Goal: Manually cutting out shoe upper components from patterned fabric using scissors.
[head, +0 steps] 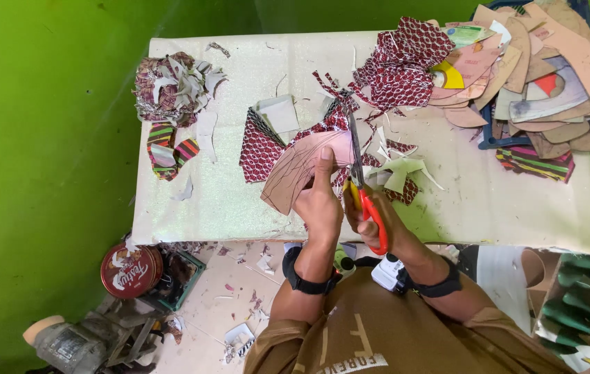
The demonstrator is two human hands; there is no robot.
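Head view: left hand point(318, 201) grips a curved tan cardboard pattern piece point(302, 166) backed with red patterned fabric, thumb up on its face, held above the near edge of the pale worktable point(239, 201). Right hand point(371, 218) is clenched through the orange-handled scissors point(362, 187), blades along the piece's right edge. Cut looks partway. Trimmed scraps point(395, 170) lie beside; a heap of uncut red patterned fabric point(402, 62) and a stack of tan templates point(551, 69) sit far right.
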